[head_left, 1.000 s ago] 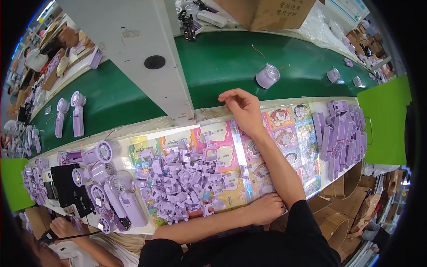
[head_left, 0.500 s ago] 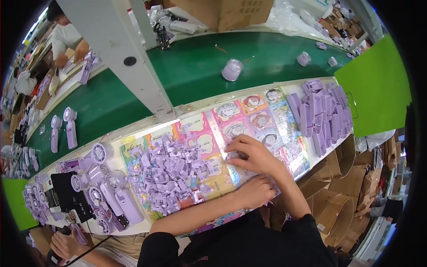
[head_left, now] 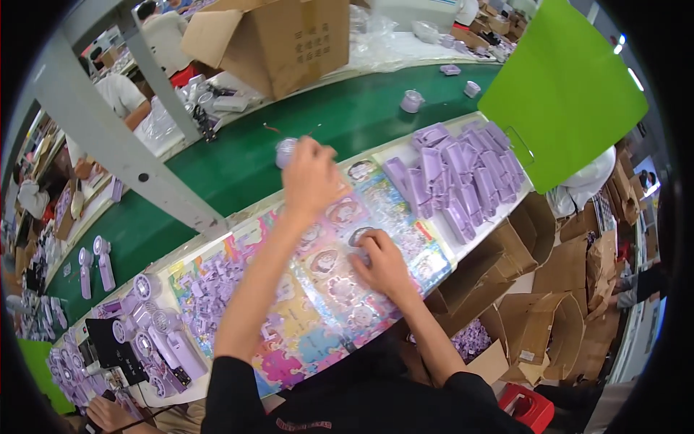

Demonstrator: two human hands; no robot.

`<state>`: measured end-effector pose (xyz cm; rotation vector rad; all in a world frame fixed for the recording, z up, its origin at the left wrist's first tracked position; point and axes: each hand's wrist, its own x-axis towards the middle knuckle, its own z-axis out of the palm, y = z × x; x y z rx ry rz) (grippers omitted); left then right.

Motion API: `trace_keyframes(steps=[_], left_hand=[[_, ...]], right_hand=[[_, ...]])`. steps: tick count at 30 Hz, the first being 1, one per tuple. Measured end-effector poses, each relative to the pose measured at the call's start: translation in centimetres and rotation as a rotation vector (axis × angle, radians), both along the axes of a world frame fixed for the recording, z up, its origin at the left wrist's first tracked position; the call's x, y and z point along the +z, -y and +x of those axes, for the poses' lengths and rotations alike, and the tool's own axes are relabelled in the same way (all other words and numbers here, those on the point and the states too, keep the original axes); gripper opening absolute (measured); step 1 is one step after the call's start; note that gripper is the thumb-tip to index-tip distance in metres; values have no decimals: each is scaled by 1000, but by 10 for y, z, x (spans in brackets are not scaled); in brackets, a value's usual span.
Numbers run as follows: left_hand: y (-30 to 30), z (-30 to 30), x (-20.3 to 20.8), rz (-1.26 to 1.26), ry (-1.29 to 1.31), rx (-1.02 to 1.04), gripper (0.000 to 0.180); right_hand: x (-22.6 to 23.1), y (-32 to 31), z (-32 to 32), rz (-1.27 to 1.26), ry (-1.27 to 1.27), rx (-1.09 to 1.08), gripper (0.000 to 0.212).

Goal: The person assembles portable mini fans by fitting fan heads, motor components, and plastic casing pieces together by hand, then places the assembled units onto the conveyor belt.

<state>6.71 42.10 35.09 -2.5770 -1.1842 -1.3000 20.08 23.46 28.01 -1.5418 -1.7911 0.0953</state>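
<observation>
Stretched out over the green belt, my left hand (head_left: 312,177) is at the right side of a round lilac fan head (head_left: 285,152) with thin wires sticking up. The fingers are smeared and partly turned away, so their grip on it is unclear. My right hand (head_left: 383,266) rests low over the colourful printed sheet (head_left: 329,304), thumb and bent forefinger apart, near a dark ring picture. Nothing shows between them. A heap of small lilac plastic parts (head_left: 210,293) lies on the sheet's left part, partly behind my left forearm. Lilac elongated shells (head_left: 455,173) are piled to the right.
Assembled lilac handheld fans (head_left: 155,329) crowd the table's left, beside a black mat (head_left: 112,347) and another person's hand (head_left: 108,414). More lilac pieces sit on the green belt (head_left: 354,108). A grey post (head_left: 144,145) rises at left; cartons (head_left: 542,325) stand at lower right.
My left arm has swung from lying across the table's front edge out to the fan head on the belt. My right hand stays over the sheet. The view has shifted to the right.
</observation>
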Motion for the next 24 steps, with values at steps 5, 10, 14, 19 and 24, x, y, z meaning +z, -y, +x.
trace_keyframes(steps=[5,10,14,19,24], left_hand=[[-88,-29,-58,-404,-278,313,53],[-86,-45,-60,-484,21,63,48],[-2,-53,-17,-1216,839,-365,37],[120,-60,-36,-1532,1502,-688,42],[205,-66,-50,-1588,1456,-449,39]], right_hand=[[-5,-6,-2,122,-5,-4,17],[-1,-8,-4,46,-272,-121,32],[-11,-5,10,31,-421,-219,28],[-28,3,26,-205,-1167,-73,36],[17,51,-17,-22,-1161,89,24]])
